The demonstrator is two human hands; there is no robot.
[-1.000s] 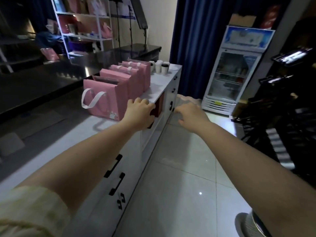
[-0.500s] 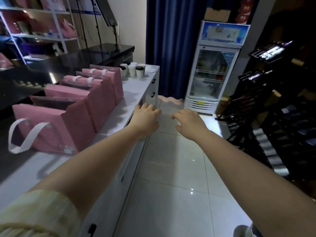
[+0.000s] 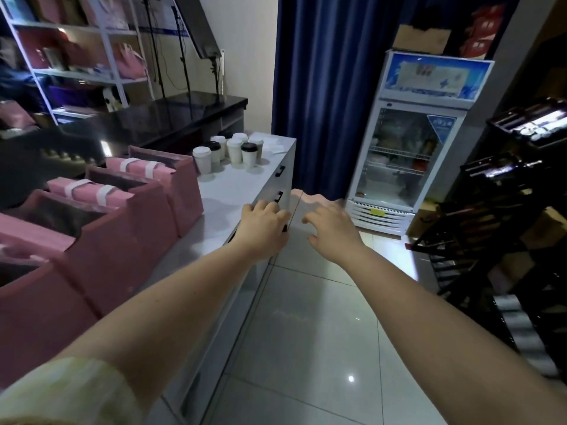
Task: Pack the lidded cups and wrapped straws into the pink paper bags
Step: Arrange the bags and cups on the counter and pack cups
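The left forearm (image 3: 171, 289) enters from 7 o'clock and the right forearm (image 3: 414, 302) from 5 o'clock, both bare and reaching toward 12. The left grip (image 3: 264, 230) hangs palm down, fingers loosely bent, holding nothing. The right grip (image 3: 333, 233), just beside it at 3 o'clock, spreads relaxed fingers, palm down.

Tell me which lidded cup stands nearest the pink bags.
The white-lidded cup at the cluster's left front, just beside the farthest pink bag; the rest stand further right or behind it.

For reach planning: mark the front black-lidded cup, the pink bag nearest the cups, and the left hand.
front black-lidded cup (image 3: 249, 159): head view, white side wall.
pink bag nearest the cups (image 3: 184, 197): head view, side panel.
left hand (image 3: 264, 230): head view, its back.
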